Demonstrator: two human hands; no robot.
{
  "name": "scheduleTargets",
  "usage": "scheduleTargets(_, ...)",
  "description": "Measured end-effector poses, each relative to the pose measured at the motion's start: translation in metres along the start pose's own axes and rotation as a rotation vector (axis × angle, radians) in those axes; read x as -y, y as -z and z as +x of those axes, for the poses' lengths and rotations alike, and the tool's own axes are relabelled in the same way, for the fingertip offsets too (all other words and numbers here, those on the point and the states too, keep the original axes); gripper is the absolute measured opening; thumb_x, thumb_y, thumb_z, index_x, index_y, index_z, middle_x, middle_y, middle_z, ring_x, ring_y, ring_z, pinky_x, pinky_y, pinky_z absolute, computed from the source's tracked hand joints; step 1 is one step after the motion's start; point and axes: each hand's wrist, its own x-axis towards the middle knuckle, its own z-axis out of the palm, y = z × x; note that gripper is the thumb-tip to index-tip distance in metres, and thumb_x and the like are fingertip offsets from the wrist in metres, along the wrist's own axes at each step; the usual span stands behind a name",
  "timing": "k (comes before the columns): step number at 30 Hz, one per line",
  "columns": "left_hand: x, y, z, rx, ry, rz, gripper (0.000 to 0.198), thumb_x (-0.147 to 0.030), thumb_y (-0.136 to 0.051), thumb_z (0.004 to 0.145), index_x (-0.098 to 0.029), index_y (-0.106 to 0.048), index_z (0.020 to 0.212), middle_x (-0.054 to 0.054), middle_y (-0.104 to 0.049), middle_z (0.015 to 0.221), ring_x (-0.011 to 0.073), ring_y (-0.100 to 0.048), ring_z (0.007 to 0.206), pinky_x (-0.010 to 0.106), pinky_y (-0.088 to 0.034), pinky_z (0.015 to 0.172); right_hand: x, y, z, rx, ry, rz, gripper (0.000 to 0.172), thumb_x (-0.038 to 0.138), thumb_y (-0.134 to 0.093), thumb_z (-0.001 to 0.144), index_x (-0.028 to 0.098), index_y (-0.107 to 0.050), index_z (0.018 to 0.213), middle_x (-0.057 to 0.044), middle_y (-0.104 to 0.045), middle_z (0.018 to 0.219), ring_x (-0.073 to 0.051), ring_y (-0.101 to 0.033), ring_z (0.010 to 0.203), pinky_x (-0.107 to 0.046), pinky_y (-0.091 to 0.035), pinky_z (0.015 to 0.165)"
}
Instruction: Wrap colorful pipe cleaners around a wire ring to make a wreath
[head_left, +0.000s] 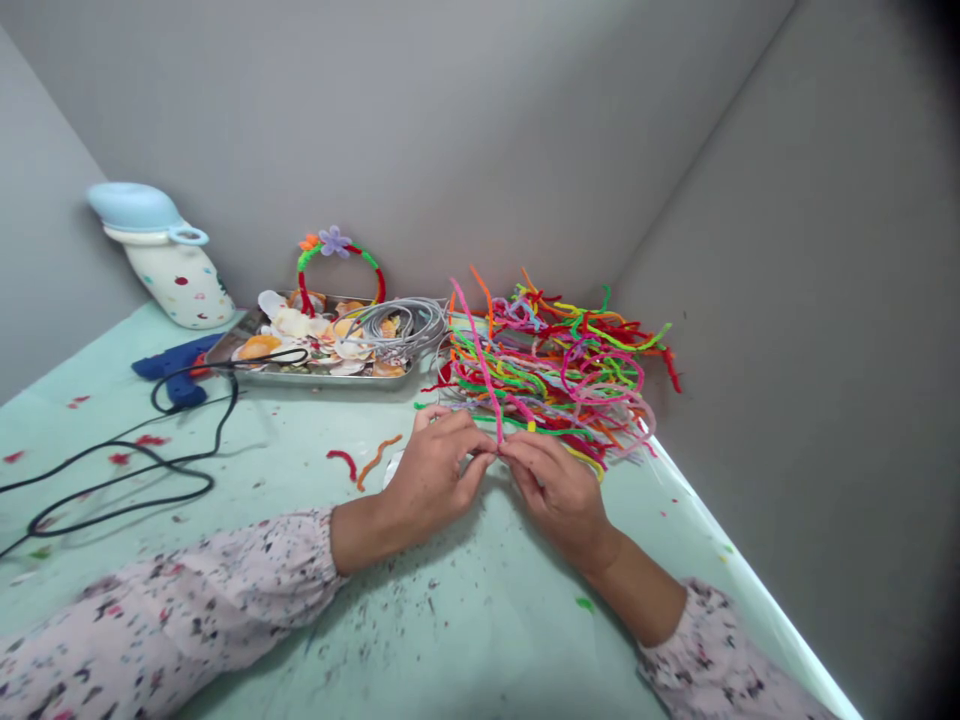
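Note:
A pink pipe cleaner (482,362) stands up, leaning left, from between my fingertips. My left hand (435,465) pinches its lower end with thumb and forefinger. Close against it, my right hand (561,492) also has its fingertips pressed together at that end. A short pink piece with a yellow tip (531,426) shows just above my right hand; whether I hold it I cannot tell. Behind both hands spreads a heap of colourful pipe cleaners (555,370). Left of my left hand lie a short red piece (343,461) and an orange piece (377,460).
A metal tray (322,380) holds shells and a coil of grey wire (412,325). A pipe-cleaner hoop with flowers (334,242) stands there. Further left are a blue glue gun (176,368), its looping black cord (172,462) and a white bottle (176,280). Grey walls enclose the table.

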Motion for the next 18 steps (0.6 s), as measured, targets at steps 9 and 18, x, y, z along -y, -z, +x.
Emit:
scheduleTargets(9, -0.0009, -0.0006, -0.0019, 0.033, -0.04, 0.06, 0.013, -0.017, -0.051, 0.087, -0.018, -0.063, 0.084, 0.003, -0.06, 0.079, 0.0183, -0.053, 0.081, 0.039, -0.036, 0.086, 0.0065, -0.0014, 0.0027, 0.054, -0.061, 0.031, 0.017, 0.014, -0.049, 0.091, 0.02, -0.056, 0.106, -0.009, -0.066, 0.101, -0.02, -0.063, 0.097, -0.031, -0.055, 0.079)
scheduleTargets(18, 0.0023, -0.0031, -0.0045, 0.047, -0.093, 0.161, 0.015, -0.019, -0.045, 0.091, -0.018, -0.06, 0.088, 0.005, -0.061, 0.084, 0.0201, -0.052, 0.085, 0.04, -0.036, 0.088, 0.0013, -0.0061, 0.0015, 0.163, -0.117, 0.091, 0.012, 0.015, -0.041, 0.093, 0.02, -0.049, 0.099, -0.01, -0.06, 0.095, -0.022, -0.061, 0.089, -0.034, -0.052, 0.072)
